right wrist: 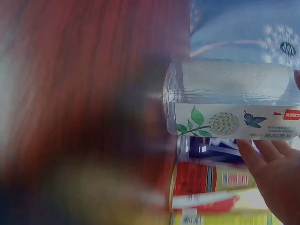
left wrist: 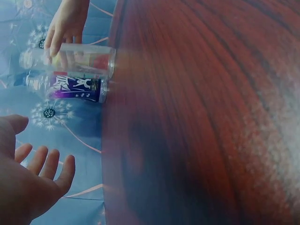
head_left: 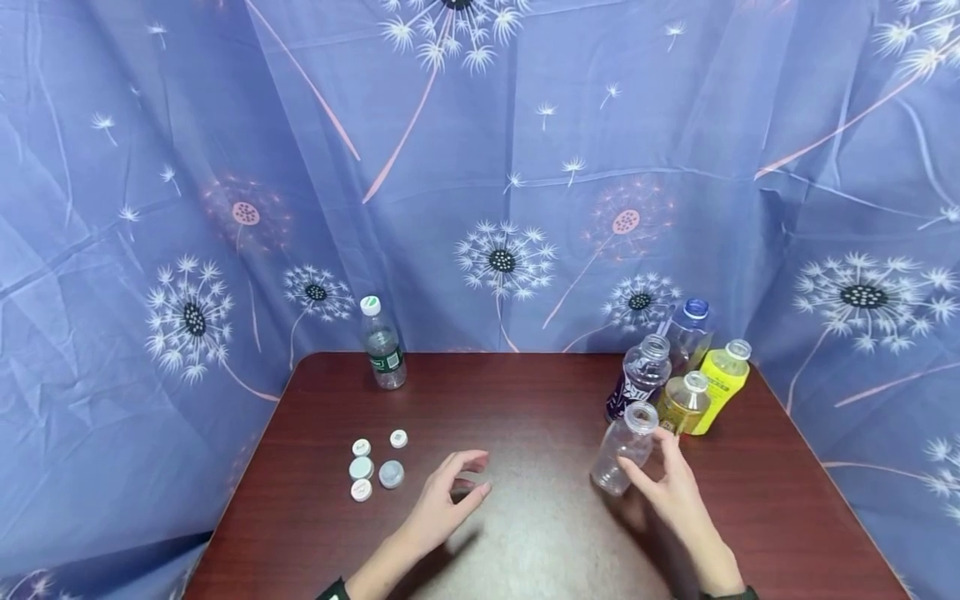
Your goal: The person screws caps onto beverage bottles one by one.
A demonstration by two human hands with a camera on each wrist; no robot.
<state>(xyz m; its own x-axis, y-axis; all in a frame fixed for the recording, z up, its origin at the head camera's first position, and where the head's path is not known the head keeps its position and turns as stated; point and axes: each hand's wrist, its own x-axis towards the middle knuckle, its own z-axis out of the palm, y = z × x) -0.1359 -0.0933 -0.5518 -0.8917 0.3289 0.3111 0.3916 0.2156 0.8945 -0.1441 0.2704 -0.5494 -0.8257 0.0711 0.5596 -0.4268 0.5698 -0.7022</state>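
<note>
My right hand [head_left: 678, 492] holds a clear capless plastic bottle [head_left: 617, 458] near its neck, thumb on the near side and fingers on the far side. The bottle tilts a little at the table's right; in the right wrist view its label [right wrist: 218, 121] carries a white flower and a butterfly. Beyond it stand a purple-labelled bottle [head_left: 639, 377], an amber-tinted bottle [head_left: 684, 404], a yellow bottle [head_left: 722, 383] and a bluish clear bottle [head_left: 686, 337], all without caps. Over the table's middle hovers my left hand [head_left: 442, 504], fingers loosely bent around nothing.
Several loose bottle caps [head_left: 361, 467] lie on the brown table [head_left: 495, 408], left of my left hand. At the back left stands a capped clear bottle [head_left: 385, 350] with a green label. A blue dandelion-print cloth [head_left: 420, 225] hangs behind the table and at its sides.
</note>
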